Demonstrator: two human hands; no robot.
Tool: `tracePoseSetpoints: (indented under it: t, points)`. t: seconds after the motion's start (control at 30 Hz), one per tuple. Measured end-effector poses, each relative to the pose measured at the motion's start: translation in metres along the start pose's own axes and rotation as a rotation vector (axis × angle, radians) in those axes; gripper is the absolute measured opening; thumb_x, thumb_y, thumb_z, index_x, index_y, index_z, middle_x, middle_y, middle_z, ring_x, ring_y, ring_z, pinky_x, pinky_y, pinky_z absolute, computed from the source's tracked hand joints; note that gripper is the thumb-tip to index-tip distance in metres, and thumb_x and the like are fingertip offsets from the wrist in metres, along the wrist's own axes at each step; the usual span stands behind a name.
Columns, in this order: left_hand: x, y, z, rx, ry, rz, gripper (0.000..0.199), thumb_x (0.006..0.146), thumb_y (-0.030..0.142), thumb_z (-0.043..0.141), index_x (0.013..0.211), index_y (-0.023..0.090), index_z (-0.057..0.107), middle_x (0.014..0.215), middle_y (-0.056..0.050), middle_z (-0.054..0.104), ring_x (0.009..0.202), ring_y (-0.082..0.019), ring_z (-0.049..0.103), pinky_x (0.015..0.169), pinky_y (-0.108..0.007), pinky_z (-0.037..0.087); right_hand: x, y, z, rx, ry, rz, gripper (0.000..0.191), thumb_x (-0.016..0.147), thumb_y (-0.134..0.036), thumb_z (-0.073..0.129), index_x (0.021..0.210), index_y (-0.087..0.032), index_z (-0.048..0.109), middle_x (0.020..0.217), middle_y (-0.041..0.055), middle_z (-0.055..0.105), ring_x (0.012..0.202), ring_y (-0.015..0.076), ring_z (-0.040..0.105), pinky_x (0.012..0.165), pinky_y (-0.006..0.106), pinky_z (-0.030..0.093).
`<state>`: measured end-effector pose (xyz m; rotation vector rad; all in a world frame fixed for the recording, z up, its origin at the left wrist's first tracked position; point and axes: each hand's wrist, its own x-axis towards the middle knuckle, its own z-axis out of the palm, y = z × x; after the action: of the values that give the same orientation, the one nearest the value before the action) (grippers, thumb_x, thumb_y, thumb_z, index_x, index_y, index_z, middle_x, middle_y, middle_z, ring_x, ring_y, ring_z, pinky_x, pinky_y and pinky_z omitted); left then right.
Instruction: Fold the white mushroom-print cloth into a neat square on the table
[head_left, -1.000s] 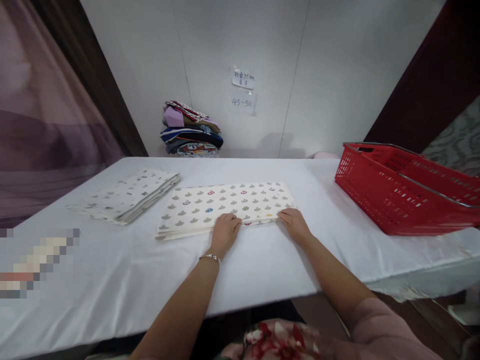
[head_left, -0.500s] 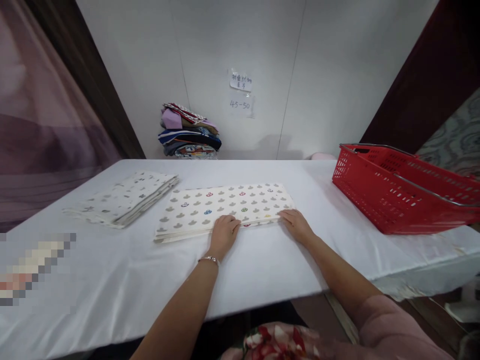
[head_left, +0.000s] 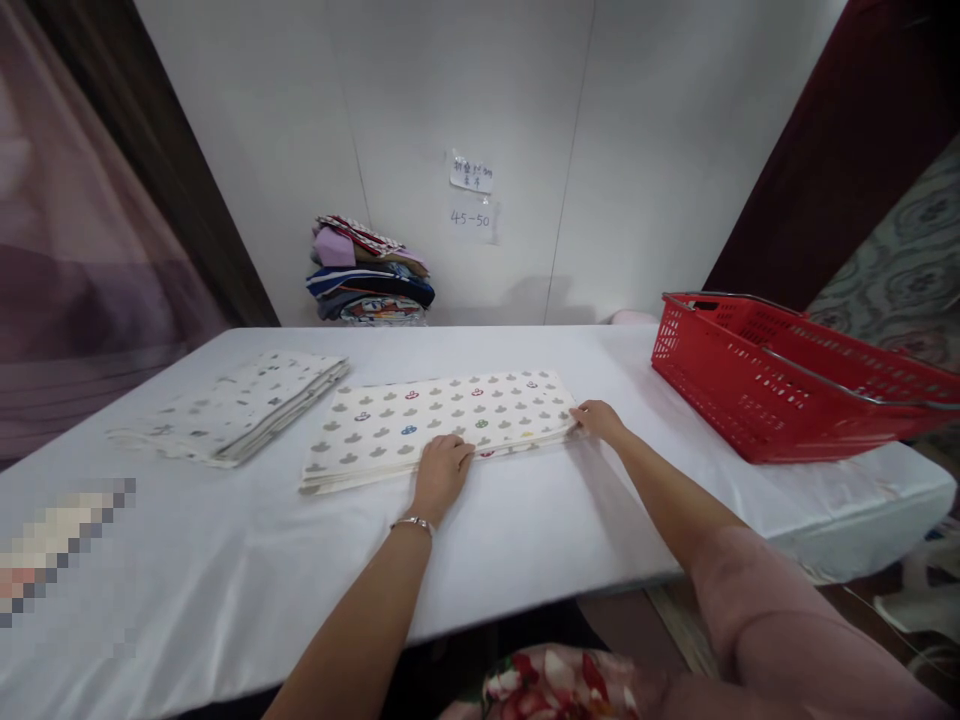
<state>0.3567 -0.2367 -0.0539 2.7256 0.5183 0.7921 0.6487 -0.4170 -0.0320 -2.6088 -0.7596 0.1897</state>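
Two contacts steady the folded cloth (head_left: 442,412), I judge: left hand (head_left: 441,472) on its near edge, grip unclear, right hand (head_left: 599,419) pinching its corner.

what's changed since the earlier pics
The right hand has moved rightward along the near edge of the cloth to its near right corner; whether it grips there is unclear. The camera view has shifted slightly too. The left hand stays on the near edge; the other cloth, basket and pile stay put.
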Motion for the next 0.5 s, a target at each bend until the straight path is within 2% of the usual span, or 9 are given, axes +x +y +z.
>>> tracePoseSetpoints:
  t: [0.13, 0.27, 0.4, 0.5]
  points:
    - [0.0, 0.001, 0.0, 0.004, -0.008, -0.005, 0.021, 0.086, 0.024, 0.048, 0.092, 0.023, 0.068, 0.089, -0.004, 0.062, 0.09, -0.021, 0.051, 0.08, -0.036, 0.04, 0.009, -0.005, 0.001, -0.044, -0.025, 0.025, 0.038, 0.07, -0.036, 0.064, 0.103, -0.018, 0.066, 0.087, 0.0058, 0.07, 0.079, 0.0191, 0.063, 0.059, 0.022, 0.042]
    - [0.0, 0.001, -0.001, -0.009, -0.014, -0.008, 0.022, 0.087, 0.024, 0.046, 0.092, 0.024, 0.068, 0.09, -0.005, 0.062, 0.091, -0.021, 0.051, 0.081, -0.037, 0.04, 0.007, -0.006, 0.003, -0.065, -0.008, 0.029, 0.054, 0.069, -0.027, 0.062, 0.121, -0.018, 0.056, 0.097, 0.0065, 0.069, 0.081, 0.0191, 0.063, 0.058, 0.023, 0.044]
    - [0.0, 0.001, -0.001, -0.022, -0.028, -0.016, 0.022, 0.086, 0.023, 0.046, 0.092, 0.024, 0.068, 0.091, -0.004, 0.062, 0.091, -0.021, 0.051, 0.081, -0.037, 0.04, -0.004, -0.004, 0.006, -0.079, 0.016, 0.005, 0.053, 0.074, -0.024, 0.054, 0.126, -0.02, 0.05, 0.097, 0.0056, 0.068, 0.083, 0.0199, 0.063, 0.06, 0.026, 0.046]
    - [-0.001, 0.001, -0.001, -0.029, -0.025, -0.019, 0.022, 0.086, 0.023, 0.047, 0.092, 0.025, 0.068, 0.09, -0.004, 0.061, 0.091, -0.02, 0.051, 0.08, -0.036, 0.04, -0.013, -0.006, 0.005, -0.101, 0.029, -0.009, 0.056, 0.075, -0.024, 0.053, 0.131, -0.019, 0.045, 0.1, 0.0084, 0.067, 0.09, 0.0246, 0.062, 0.066, 0.031, 0.048]
